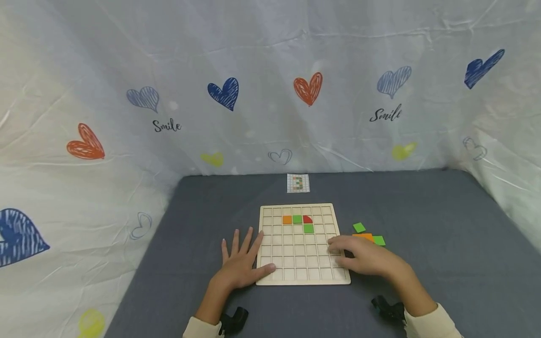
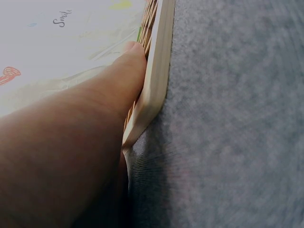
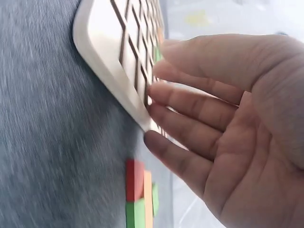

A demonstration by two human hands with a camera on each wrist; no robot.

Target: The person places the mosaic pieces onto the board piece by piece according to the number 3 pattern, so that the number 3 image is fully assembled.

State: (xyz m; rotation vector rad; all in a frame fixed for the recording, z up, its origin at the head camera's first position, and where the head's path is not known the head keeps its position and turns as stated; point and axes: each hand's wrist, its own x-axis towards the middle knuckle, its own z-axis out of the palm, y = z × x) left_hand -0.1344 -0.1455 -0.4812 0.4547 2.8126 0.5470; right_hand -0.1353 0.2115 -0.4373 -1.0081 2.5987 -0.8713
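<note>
A wooden grid board lies on the table. In its upper rows sit an orange square, a green square, a red piece with a rounded corner and another green square. My left hand rests at the board's left edge, fingers spread and thumb over the lower left corner. Over the right edge is my right hand, its fingers loosely bent. The right wrist view shows nothing between the thumb and fingers of this hand.
Right of the board lie loose pieces: a green square, orange pieces and another green piece, partly behind my right hand. The right wrist view adds a red piece. A small pattern card lies beyond the board, before a curtain.
</note>
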